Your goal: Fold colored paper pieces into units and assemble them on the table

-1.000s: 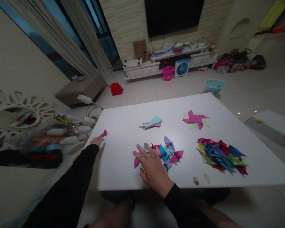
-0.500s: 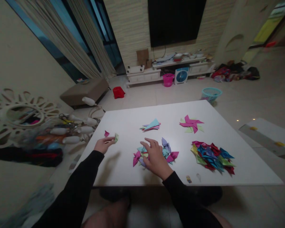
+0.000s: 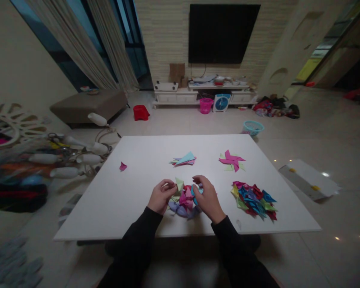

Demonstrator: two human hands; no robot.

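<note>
My left hand [image 3: 162, 197] pinches a light green folded paper piece [image 3: 179, 184] between thumb and fingers, just above a pile of folded paper pieces [image 3: 186, 203] in pink, purple and green. Over the right side of this pile is my right hand [image 3: 208, 200], its thumb and fingers curled together around a blue folded paper piece [image 3: 194, 194]. Both hands hide part of the pile. A small magenta folded paper piece [image 3: 123, 166] lies alone at the table's left.
The white table [image 3: 114, 216] also bears a stack of pointed paper pieces [image 3: 184, 159], a pink and green paper pinwheel [image 3: 232, 161] and a colourful heap of folded paper [image 3: 255, 202] on the right. Lamp arms [image 3: 90, 159] stand close to the left edge.
My left hand has brought the light green paper piece from the left over to the pile. My right hand, spread before, has closed at the pile's right side. The view has shifted.
</note>
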